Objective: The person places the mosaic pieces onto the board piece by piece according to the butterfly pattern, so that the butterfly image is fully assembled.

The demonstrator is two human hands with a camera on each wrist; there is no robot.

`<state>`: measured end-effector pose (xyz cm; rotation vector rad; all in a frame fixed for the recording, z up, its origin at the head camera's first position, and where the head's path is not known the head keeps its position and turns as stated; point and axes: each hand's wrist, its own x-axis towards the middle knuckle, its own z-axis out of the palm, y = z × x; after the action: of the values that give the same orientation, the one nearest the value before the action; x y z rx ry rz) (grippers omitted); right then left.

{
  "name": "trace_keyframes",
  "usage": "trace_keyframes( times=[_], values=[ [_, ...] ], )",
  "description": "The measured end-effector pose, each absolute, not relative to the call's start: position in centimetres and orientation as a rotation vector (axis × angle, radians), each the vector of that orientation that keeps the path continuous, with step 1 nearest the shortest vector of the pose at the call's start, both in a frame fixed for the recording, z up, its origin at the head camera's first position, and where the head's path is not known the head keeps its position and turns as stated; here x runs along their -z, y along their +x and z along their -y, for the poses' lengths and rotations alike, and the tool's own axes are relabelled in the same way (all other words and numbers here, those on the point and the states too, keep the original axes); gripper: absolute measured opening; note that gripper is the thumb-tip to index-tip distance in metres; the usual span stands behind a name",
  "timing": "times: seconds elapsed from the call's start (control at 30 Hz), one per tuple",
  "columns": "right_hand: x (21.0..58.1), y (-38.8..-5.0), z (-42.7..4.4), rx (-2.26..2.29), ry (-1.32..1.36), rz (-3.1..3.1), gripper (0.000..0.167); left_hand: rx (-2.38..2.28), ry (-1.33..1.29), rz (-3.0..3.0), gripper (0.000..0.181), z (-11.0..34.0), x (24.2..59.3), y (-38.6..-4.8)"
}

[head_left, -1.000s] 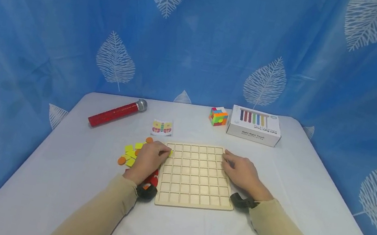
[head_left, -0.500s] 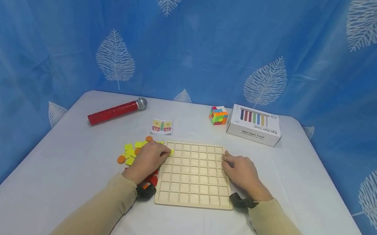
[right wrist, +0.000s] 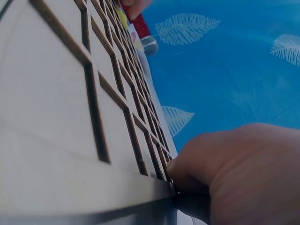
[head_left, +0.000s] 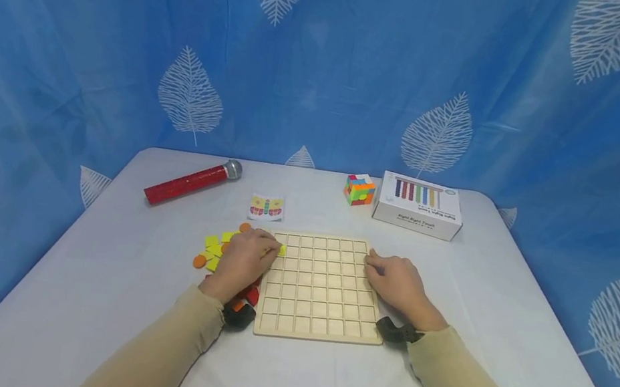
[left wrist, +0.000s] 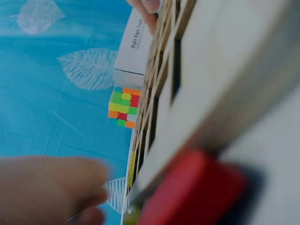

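A square wooden grid board [head_left: 317,339] lies on the table. My left hand [head_left: 243,261] is over its left edge, fingertips beside a yellow piece [head_left: 282,250] in the leftmost column near the back; the left wrist view shows my hand [left wrist: 51,190] with nothing visible between the fingers. My right hand [head_left: 400,289] grips the board's right edge near the back corner, thumb on the rim in the right wrist view [right wrist: 248,168]. Yellow pieces [head_left: 212,241], orange discs [head_left: 199,261] and red pieces [head_left: 252,295] lie left of the board, partly hidden by my left hand.
A picture card [head_left: 266,207] lies behind the board's left corner. A red microphone [head_left: 186,185] is at the back left, a colourful cube [head_left: 360,190] and a white box [head_left: 419,207] at the back right. A blue leaf-patterned curtain [head_left: 332,55] surrounds the table.
My left hand has shifted very slightly, with a little more of the yellow piece beside its fingertips in view. My right hand keeps its hold on the board.
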<state>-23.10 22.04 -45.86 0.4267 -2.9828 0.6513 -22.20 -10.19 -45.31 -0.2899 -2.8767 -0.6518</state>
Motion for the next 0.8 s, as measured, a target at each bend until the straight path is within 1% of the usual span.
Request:
trace_keyframes(
  times=[0.17, 0.3, 0.37, 0.47, 0.63, 0.8],
  values=[
    [45.7, -23.1, -22.1, -0.685, 0.421, 2.975, 0.034, 0.829, 0.030, 2.830, 0.029, 12.6, 44.0, -22.5],
    [45.6, -23.0, -22.2, -0.706, 0.411, 2.979, 0.034, 0.802, 0.205, 2.881, 0.035, 15.0, 43.7, -22.9],
    [45.6, -23.0, -22.3, -0.709, 0.408, 2.976, 0.034, 0.732, 0.240, 2.937, 0.039, 15.8, 43.8, -22.9],
    [45.6, -23.0, -22.3, -0.717, 0.409, 2.974, 0.035, 0.653, 0.236, 2.996, 0.041, 16.5, 44.1, -22.9],
    [45.9, -23.0, -22.3, -0.736, 0.416, 2.981, 0.036, 0.640, 0.235, 3.008, 0.039, 16.6, 44.4, -22.8],
    [45.9, -23.0, -22.3, -0.742, 0.416, 2.975, 0.035, 0.639, 0.254, 3.013, 0.043, 16.4, 44.3, -22.9]
  ],
)
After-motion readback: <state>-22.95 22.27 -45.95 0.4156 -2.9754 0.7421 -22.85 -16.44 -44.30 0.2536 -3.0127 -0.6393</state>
